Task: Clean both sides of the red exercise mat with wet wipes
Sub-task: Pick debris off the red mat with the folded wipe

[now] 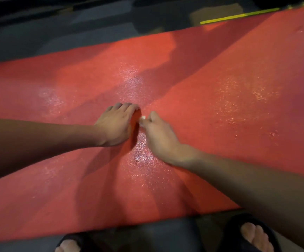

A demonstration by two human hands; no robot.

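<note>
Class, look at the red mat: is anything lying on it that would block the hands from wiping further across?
Nothing visible does. Both the left hand and right hand rest directly on the red mat, whose surrounding surface shows only wet sheen.

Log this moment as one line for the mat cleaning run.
red mat: flat, wet patches | left hand: fingers curled, on mat | right hand: pinching small white wipe | stage: wiping top side

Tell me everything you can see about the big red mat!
The red mat lies flat on a dark floor and fills most of the view. Its surface looks grainy, like foam, and glistens with wet patches. The left hand rests on it with curled fingers, and the right hand, pinching something small and white, touches it too. Shadows cross it. Two sandalled feet stand just off its near edge.
</note>
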